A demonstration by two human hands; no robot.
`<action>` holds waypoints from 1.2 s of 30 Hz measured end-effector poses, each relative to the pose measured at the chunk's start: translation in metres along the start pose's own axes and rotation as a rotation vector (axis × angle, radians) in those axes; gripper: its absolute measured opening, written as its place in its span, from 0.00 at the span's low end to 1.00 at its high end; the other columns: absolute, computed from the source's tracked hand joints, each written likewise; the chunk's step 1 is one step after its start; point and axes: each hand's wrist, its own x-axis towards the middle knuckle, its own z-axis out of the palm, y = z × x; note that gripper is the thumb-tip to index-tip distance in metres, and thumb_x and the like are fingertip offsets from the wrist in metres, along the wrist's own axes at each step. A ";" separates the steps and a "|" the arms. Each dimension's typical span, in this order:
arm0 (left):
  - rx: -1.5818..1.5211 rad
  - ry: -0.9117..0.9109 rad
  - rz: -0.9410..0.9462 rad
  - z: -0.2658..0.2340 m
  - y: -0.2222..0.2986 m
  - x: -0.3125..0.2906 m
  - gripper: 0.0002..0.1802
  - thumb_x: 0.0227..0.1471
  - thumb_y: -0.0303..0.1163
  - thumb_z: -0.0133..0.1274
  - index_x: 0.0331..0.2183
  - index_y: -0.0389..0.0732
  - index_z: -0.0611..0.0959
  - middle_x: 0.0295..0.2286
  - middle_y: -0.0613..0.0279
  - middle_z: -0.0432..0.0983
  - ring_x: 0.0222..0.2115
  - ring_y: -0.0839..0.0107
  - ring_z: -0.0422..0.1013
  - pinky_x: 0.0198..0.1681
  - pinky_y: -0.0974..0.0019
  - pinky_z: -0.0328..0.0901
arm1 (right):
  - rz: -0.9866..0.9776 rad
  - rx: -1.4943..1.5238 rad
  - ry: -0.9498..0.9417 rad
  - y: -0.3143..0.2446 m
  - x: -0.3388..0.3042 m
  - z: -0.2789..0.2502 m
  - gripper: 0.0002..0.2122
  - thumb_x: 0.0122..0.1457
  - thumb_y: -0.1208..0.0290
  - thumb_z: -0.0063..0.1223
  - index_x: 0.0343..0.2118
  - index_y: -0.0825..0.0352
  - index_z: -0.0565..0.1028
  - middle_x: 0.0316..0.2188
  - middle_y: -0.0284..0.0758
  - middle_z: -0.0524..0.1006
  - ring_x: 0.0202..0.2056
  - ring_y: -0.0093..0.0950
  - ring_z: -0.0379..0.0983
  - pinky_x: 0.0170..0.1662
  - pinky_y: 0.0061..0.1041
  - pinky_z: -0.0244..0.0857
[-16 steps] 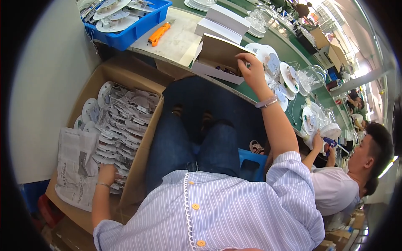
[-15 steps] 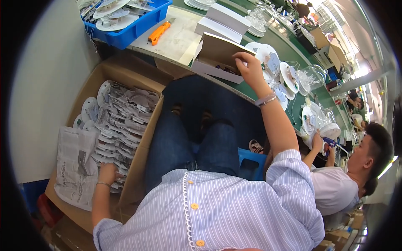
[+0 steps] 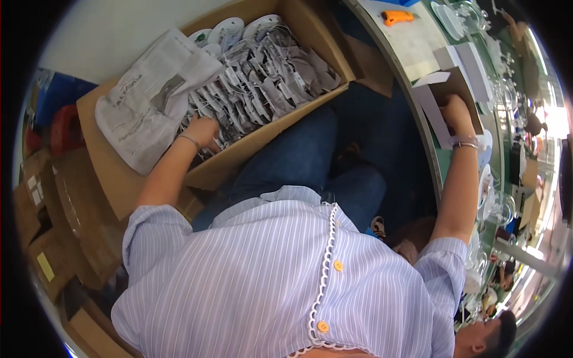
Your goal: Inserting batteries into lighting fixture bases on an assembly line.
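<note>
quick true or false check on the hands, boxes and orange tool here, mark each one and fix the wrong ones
1. The right hand reaches into the small white box. True.
2. The left hand is in that same white box. False: it is at the packed parts in the cardboard box.
3. The orange tool lies on the worktop. True.
4. The right wrist is bare. False: a band circles it.

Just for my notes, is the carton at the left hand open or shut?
Open: white discs show inside the carton, and one flap lies folded outward.
</note>
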 end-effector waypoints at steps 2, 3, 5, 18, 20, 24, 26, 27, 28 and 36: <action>-0.180 0.141 -0.031 -0.001 0.001 0.002 0.15 0.31 0.40 0.57 0.23 0.42 0.78 0.27 0.57 0.70 0.34 0.60 0.66 0.40 0.53 0.57 | -0.035 -0.024 0.025 -0.007 -0.003 -0.001 0.12 0.37 0.69 0.55 0.25 0.70 0.74 0.27 0.47 0.72 0.31 0.42 0.69 0.35 0.34 0.63; -0.349 0.283 -0.042 -0.002 -0.001 0.006 0.14 0.33 0.39 0.57 0.24 0.41 0.78 0.27 0.56 0.70 0.32 0.59 0.67 0.37 0.57 0.60 | -0.025 -0.017 0.028 -0.010 -0.006 -0.001 0.11 0.37 0.69 0.55 0.25 0.70 0.74 0.26 0.47 0.72 0.31 0.42 0.69 0.35 0.33 0.63; -0.346 0.425 0.005 -0.008 -0.002 0.018 0.12 0.37 0.36 0.53 0.27 0.39 0.76 0.28 0.54 0.70 0.29 0.57 0.67 0.32 0.63 0.62 | -0.052 -0.002 0.079 -0.009 -0.012 0.000 0.10 0.38 0.72 0.54 0.25 0.71 0.74 0.26 0.47 0.72 0.30 0.41 0.70 0.34 0.32 0.63; 0.381 0.106 -0.116 -0.052 0.004 0.131 0.09 0.38 0.24 0.46 0.25 0.43 0.79 0.25 0.58 0.74 0.31 0.63 0.70 0.49 0.50 0.48 | -0.156 0.487 0.638 -0.048 -0.082 -0.014 0.07 0.46 0.74 0.50 0.29 0.70 0.72 0.24 0.36 0.72 0.24 0.25 0.70 0.29 0.20 0.63; 0.378 0.124 -0.058 -0.055 -0.002 0.132 0.08 0.38 0.24 0.46 0.24 0.42 0.79 0.26 0.56 0.74 0.30 0.62 0.70 0.48 0.52 0.52 | -0.148 0.563 0.710 -0.048 -0.093 -0.011 0.07 0.46 0.75 0.50 0.29 0.70 0.72 0.24 0.36 0.72 0.24 0.24 0.70 0.29 0.18 0.62; 0.252 0.266 0.147 -0.089 -0.017 0.112 0.07 0.38 0.26 0.47 0.23 0.41 0.79 0.24 0.54 0.74 0.29 0.59 0.70 0.34 0.62 0.63 | -0.079 0.706 0.835 -0.049 -0.110 -0.001 0.08 0.50 0.73 0.48 0.34 0.69 0.72 0.28 0.32 0.71 0.28 0.18 0.67 0.29 0.15 0.62; -0.083 0.441 0.080 -0.117 -0.009 0.097 0.08 0.38 0.28 0.48 0.27 0.41 0.79 0.25 0.52 0.73 0.29 0.60 0.70 0.33 0.63 0.63 | -0.053 1.045 0.892 -0.051 -0.118 0.005 0.08 0.51 0.74 0.47 0.34 0.69 0.71 0.29 0.34 0.71 0.28 0.20 0.68 0.31 0.14 0.62; -0.234 0.506 0.128 -0.129 -0.007 0.091 0.09 0.39 0.28 0.48 0.28 0.41 0.78 0.25 0.51 0.72 0.28 0.61 0.70 0.33 0.64 0.63 | -0.038 1.108 0.894 -0.054 -0.125 0.005 0.08 0.54 0.73 0.44 0.35 0.69 0.69 0.31 0.35 0.71 0.29 0.21 0.68 0.33 0.15 0.63; -0.383 0.571 0.174 -0.143 -0.004 0.082 0.10 0.39 0.29 0.49 0.29 0.40 0.78 0.25 0.49 0.72 0.28 0.61 0.70 0.33 0.65 0.63 | -0.063 1.255 0.914 -0.060 -0.129 0.004 0.07 0.55 0.72 0.42 0.35 0.69 0.67 0.31 0.36 0.71 0.30 0.22 0.69 0.34 0.15 0.63; -1.688 0.689 0.401 -0.169 0.102 0.043 0.15 0.47 0.31 0.48 0.40 0.40 0.74 0.30 0.68 0.72 0.29 0.82 0.68 0.31 0.77 0.64 | -0.106 1.823 0.546 -0.105 -0.154 0.014 0.08 0.56 0.68 0.35 0.31 0.67 0.65 0.18 0.30 0.63 0.20 0.17 0.60 0.23 0.14 0.58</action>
